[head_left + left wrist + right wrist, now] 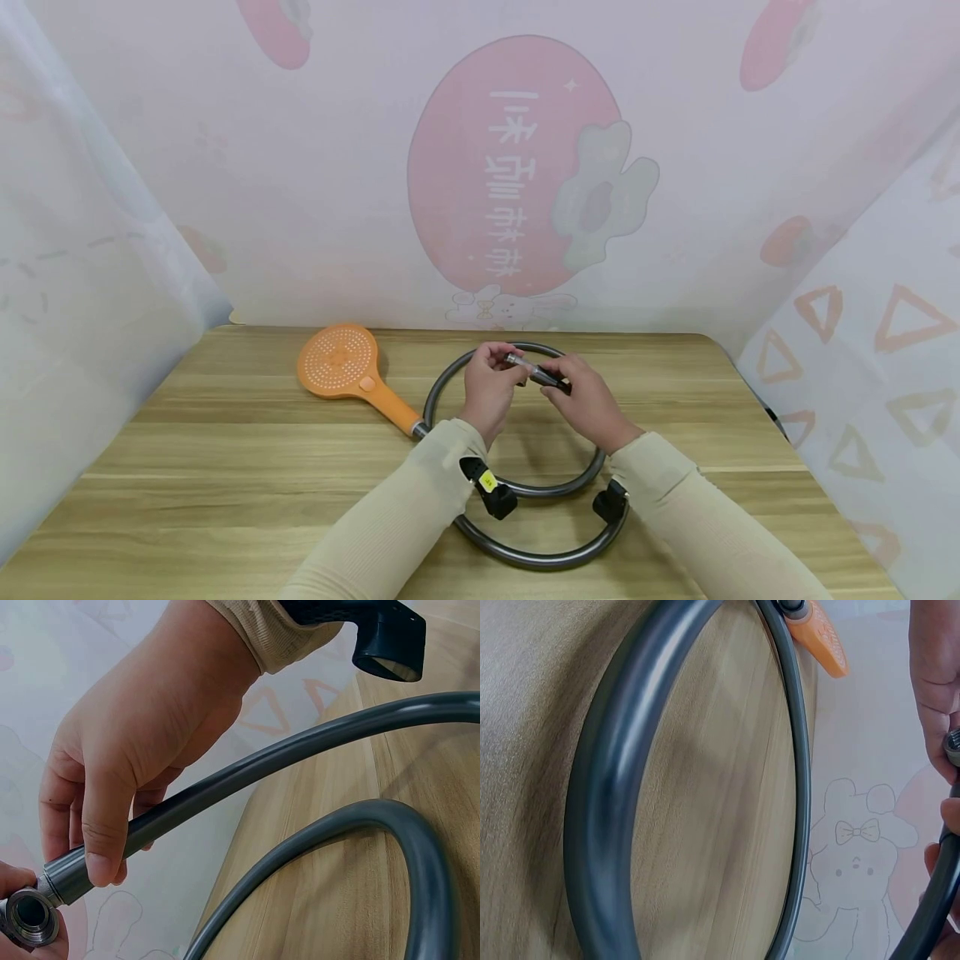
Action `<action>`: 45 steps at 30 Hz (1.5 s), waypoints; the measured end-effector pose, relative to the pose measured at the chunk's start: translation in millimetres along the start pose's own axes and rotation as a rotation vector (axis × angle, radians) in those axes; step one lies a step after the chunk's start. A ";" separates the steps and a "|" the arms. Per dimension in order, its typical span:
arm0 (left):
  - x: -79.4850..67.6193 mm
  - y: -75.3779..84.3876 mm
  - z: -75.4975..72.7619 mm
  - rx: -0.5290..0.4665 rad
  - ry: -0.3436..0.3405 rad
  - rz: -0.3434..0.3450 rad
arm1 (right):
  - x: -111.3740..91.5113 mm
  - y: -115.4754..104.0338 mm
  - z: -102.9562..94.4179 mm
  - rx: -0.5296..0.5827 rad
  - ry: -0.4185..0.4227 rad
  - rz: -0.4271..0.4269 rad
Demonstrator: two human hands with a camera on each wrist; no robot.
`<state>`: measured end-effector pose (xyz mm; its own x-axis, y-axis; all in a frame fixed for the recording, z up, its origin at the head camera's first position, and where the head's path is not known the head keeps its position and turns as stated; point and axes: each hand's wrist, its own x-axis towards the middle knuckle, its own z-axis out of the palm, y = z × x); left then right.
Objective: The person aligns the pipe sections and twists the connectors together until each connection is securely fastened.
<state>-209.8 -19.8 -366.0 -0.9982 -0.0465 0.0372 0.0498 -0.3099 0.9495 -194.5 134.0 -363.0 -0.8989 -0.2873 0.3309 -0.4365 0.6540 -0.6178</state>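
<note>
In the head view my left hand (489,387) and right hand (588,400) meet above the far part of the table. The left hand pinches a silver metal fitting (34,919), whose round open mouth faces the left wrist camera. My right hand grips the dark grey shower hose (225,787) close behind its end sleeve (71,876), thumb on the near side. Fitting and sleeve meet end to end between the hands. An orange shower head (337,361) lies left of the hands, its handle leading to the hose's other end.
The hose loops in wide coils over the wooden table (225,483) beneath both forearms. Black wrist cameras (498,500) hang below the sleeves. A printed curtain (337,183) stands behind the table's far edge, with more cloth at both sides.
</note>
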 end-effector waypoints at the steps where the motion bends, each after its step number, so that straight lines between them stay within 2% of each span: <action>1: -0.1 0.2 0.0 0.001 0.000 -0.001 | -0.1 0.1 -0.1 -0.001 -0.002 -0.002; 11: -3.4 1.9 -0.1 0.002 0.007 0.010 | -0.5 1.0 0.2 -0.017 -0.015 -0.015; 15: -4.3 4.9 -0.4 -0.005 0.000 -0.007 | -0.5 1.3 0.4 -0.022 -0.024 -0.023; 32: -2.8 1.3 -0.9 0.005 0.015 0.000 | -0.3 2.2 -0.8 -0.044 -0.041 -0.055; 45: -1.7 1.1 -2.3 0.003 -0.003 -0.030 | 0.4 1.7 -1.1 -0.044 -0.073 -0.040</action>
<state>-208.0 -22.3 -365.7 -0.9994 -0.0346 0.0095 0.0197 -0.3087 0.9509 -195.6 135.7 -363.1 -0.8819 -0.3631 0.3006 -0.4713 0.6705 -0.5729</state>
